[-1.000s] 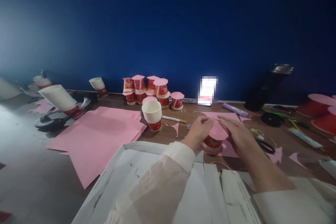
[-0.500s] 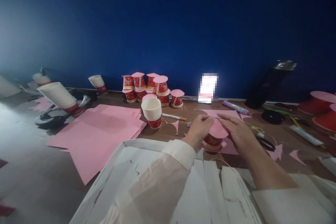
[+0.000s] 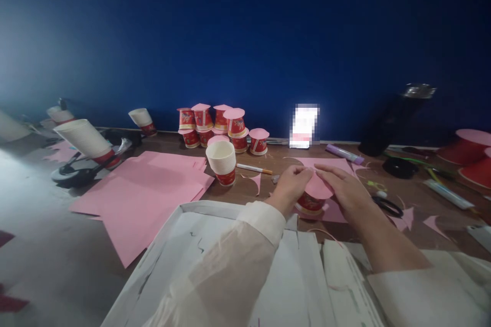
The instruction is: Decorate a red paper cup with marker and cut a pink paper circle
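An upside-down red paper cup [image 3: 310, 205] stands in front of me with a pink paper disc [image 3: 319, 186] lying on its base. My left hand [image 3: 291, 186] has its fingers bent together at the disc's left and far edge. Stretched along the far right side of the disc are the fingers of my right hand [image 3: 345, 191], touching its edge. Both thumbs' grip is partly hidden. Under the cup lies a pink paper sheet [image 3: 337, 213]. A stack of white-lined paper cups [image 3: 221, 161] stands upright to the left.
Several red cups with pink discs [image 3: 236, 125] are stacked by the blue wall. Pink sheets [image 3: 146, 184] lie left; a white box [image 3: 184, 265] is in front. A bright phone [image 3: 304, 127], a purple glue stick [image 3: 344, 154], scissors [image 3: 388, 207] and a black bottle [image 3: 389, 122] lie or stand around.
The hands stay at the disc and cup with almost no movement. The right fingers have shifted very slightly left over the disc, and the view has moved a little.
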A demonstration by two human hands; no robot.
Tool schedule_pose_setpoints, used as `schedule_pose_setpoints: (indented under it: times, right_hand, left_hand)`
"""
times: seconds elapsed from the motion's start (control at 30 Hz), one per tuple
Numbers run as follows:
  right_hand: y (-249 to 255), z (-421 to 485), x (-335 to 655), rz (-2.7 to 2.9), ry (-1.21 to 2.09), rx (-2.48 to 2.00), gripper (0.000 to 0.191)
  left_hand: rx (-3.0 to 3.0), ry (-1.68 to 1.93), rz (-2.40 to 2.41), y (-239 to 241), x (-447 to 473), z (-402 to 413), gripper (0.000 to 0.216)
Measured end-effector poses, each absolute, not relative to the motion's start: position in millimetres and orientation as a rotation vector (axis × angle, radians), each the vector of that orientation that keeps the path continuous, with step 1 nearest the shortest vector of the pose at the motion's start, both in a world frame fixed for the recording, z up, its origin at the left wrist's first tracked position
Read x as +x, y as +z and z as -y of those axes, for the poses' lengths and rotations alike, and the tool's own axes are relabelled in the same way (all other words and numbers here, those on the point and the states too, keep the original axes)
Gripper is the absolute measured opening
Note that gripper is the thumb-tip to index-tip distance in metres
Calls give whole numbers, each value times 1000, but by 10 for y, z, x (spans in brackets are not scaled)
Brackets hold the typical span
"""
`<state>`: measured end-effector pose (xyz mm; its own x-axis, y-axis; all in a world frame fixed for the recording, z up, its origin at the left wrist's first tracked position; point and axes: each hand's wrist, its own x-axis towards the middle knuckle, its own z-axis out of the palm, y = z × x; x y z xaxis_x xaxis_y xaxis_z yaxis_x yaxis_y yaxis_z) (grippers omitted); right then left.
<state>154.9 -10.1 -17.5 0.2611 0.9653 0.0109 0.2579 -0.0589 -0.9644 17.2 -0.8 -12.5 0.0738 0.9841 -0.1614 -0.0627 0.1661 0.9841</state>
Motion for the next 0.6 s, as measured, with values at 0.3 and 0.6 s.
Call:
schedule_pose_setpoints:
  times: [0.3,0.6]
  right_hand:
    - [-288,64,1560,984,1126,-1349,29]
    - [-384,129,1598,1103,978,-1366,36]
  left_hand:
    - [1001,1109,-1108,-174,170,-10,11]
    - [1015,1131,-1118,-228,200,-1,23]
